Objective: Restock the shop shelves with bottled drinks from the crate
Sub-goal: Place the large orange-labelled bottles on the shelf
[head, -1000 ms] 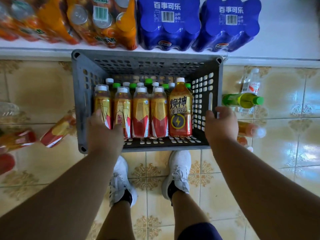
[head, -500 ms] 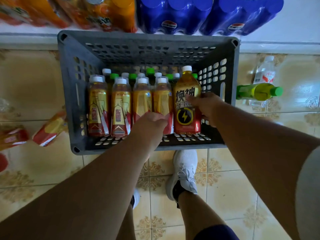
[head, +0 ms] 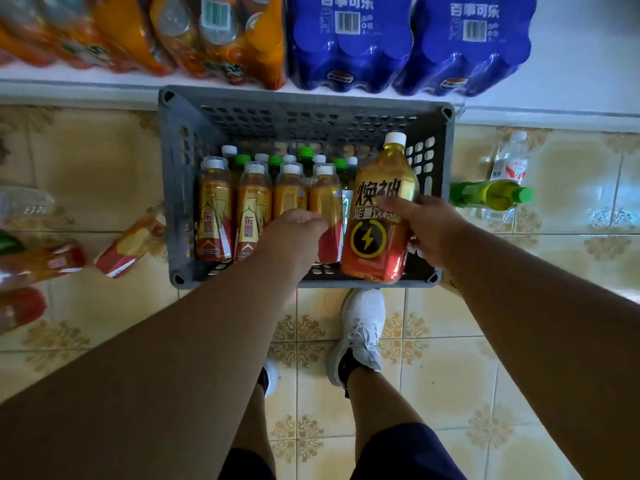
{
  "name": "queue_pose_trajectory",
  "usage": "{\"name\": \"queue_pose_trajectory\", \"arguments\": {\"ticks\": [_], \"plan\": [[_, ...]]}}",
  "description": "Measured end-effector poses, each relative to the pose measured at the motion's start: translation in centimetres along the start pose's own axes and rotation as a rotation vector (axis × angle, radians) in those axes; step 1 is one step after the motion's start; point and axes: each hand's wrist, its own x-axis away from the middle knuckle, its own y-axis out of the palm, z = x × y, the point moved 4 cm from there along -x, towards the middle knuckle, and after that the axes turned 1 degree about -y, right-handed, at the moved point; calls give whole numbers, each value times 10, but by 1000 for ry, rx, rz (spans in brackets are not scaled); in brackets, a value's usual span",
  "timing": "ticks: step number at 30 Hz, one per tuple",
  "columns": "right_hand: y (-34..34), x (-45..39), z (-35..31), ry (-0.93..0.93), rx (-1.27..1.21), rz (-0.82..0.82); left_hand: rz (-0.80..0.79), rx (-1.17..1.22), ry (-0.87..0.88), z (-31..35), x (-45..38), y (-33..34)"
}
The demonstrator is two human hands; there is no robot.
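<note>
We see a matt grey plastic crate point(head: 180, 188), its walls perforated. The large energy-drink bottle point(head: 377, 216) is clear glossy plastic with a shiny film label and a smooth white cap. Shrink-wrapped blue cola packs point(head: 349, 39) at the shelf's front edge gleam — so do the orange soda packs point(head: 207, 32). The floor tiles point(head: 450, 358) are glazed and reflective, and the white shoe point(head: 363, 323) is knitted mesh — matt.

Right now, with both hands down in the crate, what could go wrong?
1. The right hand holds the big lightning-bolt bottle only by its side; it could slip and fall back among the others.
2. The left hand closes on a smaller bottle in a tightly packed row; pulling it may tip neighbours.
3. Loose bottles lie on the floor beside the crate, a tripping hazard.
</note>
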Motion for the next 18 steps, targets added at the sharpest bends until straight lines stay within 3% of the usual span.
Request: {"name": "queue_pose_trajectory", "arguments": {"ticks": [5,7,12,18], "plan": [[9,93,-33,-61,-136,-175,47,86,-102,36,53,-15],[20,134,-54,-107,-147,-259,-31,213,-103,49,79,-18],[38,241,-108,-243,-211,-266,-191,374,31,93,169,-40],[42,373,-149,-375,-326,-263,-113,401,249,132,308,-71]]}}
